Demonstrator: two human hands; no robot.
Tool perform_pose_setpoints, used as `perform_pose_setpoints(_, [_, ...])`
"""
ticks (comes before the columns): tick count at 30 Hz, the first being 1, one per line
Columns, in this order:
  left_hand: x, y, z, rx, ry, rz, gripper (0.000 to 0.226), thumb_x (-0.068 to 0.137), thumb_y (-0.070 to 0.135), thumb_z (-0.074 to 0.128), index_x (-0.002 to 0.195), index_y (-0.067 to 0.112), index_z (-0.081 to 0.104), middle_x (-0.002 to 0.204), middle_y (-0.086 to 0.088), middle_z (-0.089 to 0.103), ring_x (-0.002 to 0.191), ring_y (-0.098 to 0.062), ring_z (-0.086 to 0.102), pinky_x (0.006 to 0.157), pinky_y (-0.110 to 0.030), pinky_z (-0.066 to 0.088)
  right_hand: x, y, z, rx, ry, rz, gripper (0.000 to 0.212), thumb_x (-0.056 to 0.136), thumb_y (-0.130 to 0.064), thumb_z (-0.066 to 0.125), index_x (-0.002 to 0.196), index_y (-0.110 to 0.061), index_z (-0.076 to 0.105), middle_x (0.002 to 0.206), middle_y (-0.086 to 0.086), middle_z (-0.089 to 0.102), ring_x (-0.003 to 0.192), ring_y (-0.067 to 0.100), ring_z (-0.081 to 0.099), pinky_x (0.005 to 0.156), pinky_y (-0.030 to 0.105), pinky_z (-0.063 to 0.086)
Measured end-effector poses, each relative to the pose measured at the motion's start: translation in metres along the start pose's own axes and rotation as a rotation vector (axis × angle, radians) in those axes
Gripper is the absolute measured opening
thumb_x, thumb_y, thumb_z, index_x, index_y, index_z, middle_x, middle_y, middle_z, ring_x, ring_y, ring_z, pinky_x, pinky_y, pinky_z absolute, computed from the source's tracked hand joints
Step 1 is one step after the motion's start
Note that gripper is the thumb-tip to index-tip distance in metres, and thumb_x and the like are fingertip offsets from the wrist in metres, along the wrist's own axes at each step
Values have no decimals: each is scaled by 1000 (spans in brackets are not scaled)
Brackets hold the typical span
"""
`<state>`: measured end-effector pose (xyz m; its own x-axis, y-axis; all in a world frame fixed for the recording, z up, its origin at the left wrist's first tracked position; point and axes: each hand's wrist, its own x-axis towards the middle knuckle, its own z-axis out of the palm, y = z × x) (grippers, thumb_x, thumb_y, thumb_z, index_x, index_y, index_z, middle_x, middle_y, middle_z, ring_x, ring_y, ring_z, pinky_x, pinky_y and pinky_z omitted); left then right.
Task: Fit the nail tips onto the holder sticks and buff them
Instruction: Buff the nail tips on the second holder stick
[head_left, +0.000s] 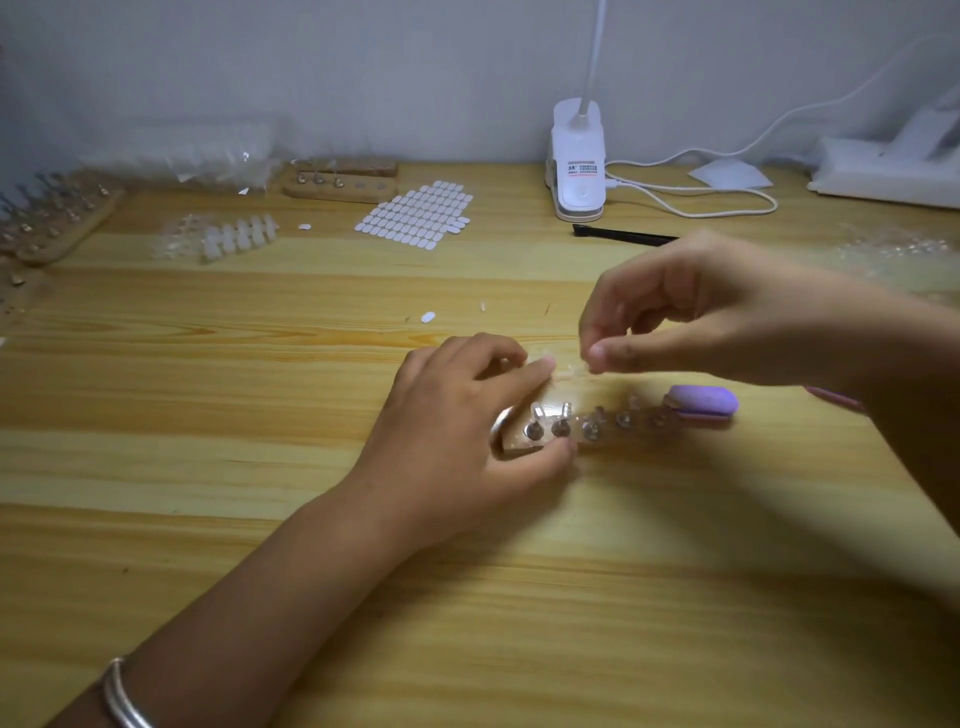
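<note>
Slippage threatens: your right hand (717, 306) pinches a clear tip (569, 370), your left hand (457, 441) grips the block (514, 442), and any loosened pinch could drop it

Home nail-craft desk: wooden tabletop (260, 415), clip lamp (576, 161), adhesive tab sheet (415, 214), nail tip strips (228, 240).

The left hand (457, 415) lies palm down, its forearm reaching in from the lower left, thumb and curled fingers gripping a light wooden holder block (519, 441). The right hand (701, 312) hovers above, thumb and forefinger pinching what seems a small clear plastic nail tip (571, 371).
</note>
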<state>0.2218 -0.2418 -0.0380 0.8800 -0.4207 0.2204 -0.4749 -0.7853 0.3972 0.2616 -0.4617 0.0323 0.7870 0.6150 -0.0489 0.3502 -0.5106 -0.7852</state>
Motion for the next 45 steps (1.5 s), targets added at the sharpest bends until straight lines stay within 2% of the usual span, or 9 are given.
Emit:
perform_pose_setpoints(2, [0, 0, 2, -26, 23, -2, 61, 77, 65, 54, 129, 34, 61, 124, 12, 56, 119, -7, 48, 100, -25, 24, 1, -2, 6, -40, -45, -18, 8, 87, -17, 74, 81, -24, 73, 78, 1, 72, 74, 22, 65, 73, 43, 52])
perform_pose_setpoints(7, [4, 4, 3, -254, 108, -41, 25, 76, 37, 81, 99, 31, 74, 122, 12, 57, 118, -9, 52, 104, -39, 33, 5, -4, 9, -153, -82, -40, 16, 87, -11, 74, 82, -27, 74, 74, -6, 71, 68, 9, 61, 70, 34, 50])
perform_pose_setpoints(15, [8, 10, -1, -490, 82, -80, 10, 73, 14, 85, 80, 17, 79, 106, 9, 61, 111, -13, 56, 99, -49, 40, 5, -4, 16, -190, -32, -54, 13, 76, -27, 73, 86, -26, 82, 76, -4, 72, 73, 16, 61, 70, 36, 47])
perform_pose_setpoints(24, [9, 9, -1, -486, 60, -98, 8, 72, 16, 85, 76, 17, 78, 105, 9, 60, 111, -10, 56, 100, -44, 40, 9, -1, 19, -145, -22, 4, 7, 82, -17, 79, 84, -24, 77, 68, -16, 70, 66, 12, 63, 61, 25, 50])
perform_pose_setpoints(28, [10, 10, -1, -497, 52, -103, 8, 72, 15, 85, 75, 17, 77, 105, 5, 62, 109, -14, 58, 98, -42, 42, 10, 1, 23, -72, -10, 65, 12, 83, -15, 78, 82, -23, 68, 68, -11, 70, 69, 28, 64, 67, 45, 54])
perform_pose_setpoints(32, [10, 10, -2, -488, 48, -91, 9, 72, 17, 85, 74, 16, 76, 103, 7, 61, 109, -13, 57, 96, -44, 43, 11, 1, 27, -144, -19, 94, 14, 86, -15, 75, 80, -25, 68, 69, -18, 68, 63, 4, 60, 59, 20, 48])
perform_pose_setpoints(35, [10, 10, -2, -471, 49, -100, 10, 71, 17, 85, 76, 17, 77, 104, 7, 60, 109, -14, 57, 95, -45, 43, 11, -1, 27, -246, -9, 93, 12, 83, -22, 76, 83, -30, 67, 75, -26, 66, 72, 0, 59, 64, 16, 43])
perform_pose_setpoints(41, [7, 7, 1, -230, 134, -78, 34, 68, 44, 76, 97, 25, 74, 103, 10, 57, 103, -14, 56, 99, -39, 38, 17, 20, 18, -254, 293, 46, 10, 93, -17, 68, 98, -24, 72, 85, -10, 71, 79, 0, 60, 67, 8, 40])
perform_pose_setpoints(45, [5, 8, 1, -79, 89, -44, 48, 74, 56, 54, 104, 25, 73, 101, 11, 59, 100, -10, 53, 91, -25, 30, 22, 36, 24, -330, 224, 106, 18, 93, -15, 69, 109, -21, 77, 100, -3, 69, 91, 11, 60, 82, 23, 47])
